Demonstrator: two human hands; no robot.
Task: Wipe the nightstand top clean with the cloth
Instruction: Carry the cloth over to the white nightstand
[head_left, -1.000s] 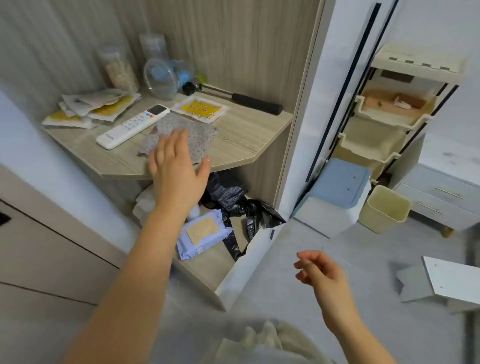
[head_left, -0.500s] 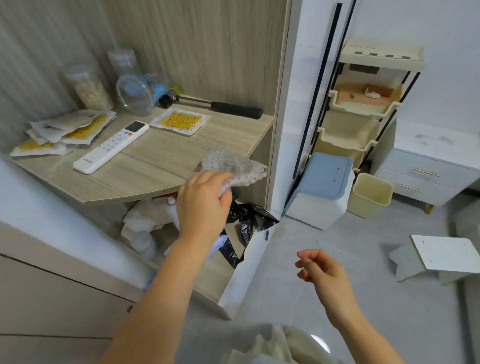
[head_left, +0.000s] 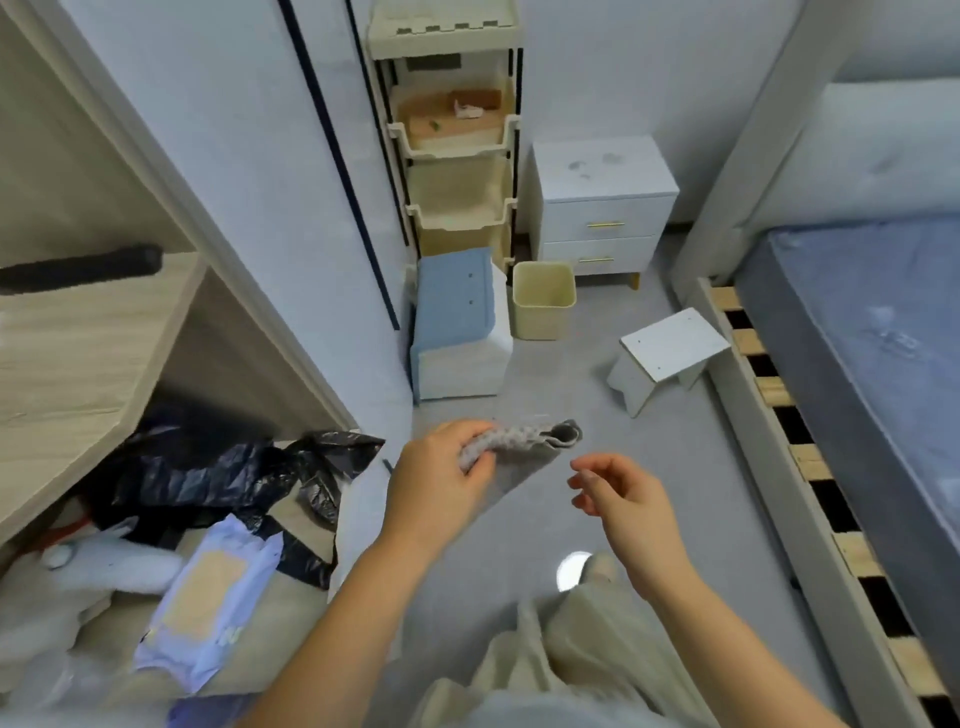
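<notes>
The left hand (head_left: 441, 488) has its fingers (head_left: 480, 462) clamped on the rolled cloth (head_left: 524, 441); the right hand (head_left: 618, 493) is beside it, fingers apart.

Grey floor (head_left: 597, 405), nightstand (head_left: 602, 208), bin (head_left: 543, 301), stool (head_left: 670, 353), possibly tipped

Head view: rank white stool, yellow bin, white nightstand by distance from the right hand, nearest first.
From the right hand:
1. White stool, on the floor just ahead, slightly right, beside the bed frame.
2. Yellow bin, farther ahead, left of the stool.
3. White nightstand, behind the bin against the wall, smudges on its top.
</notes>
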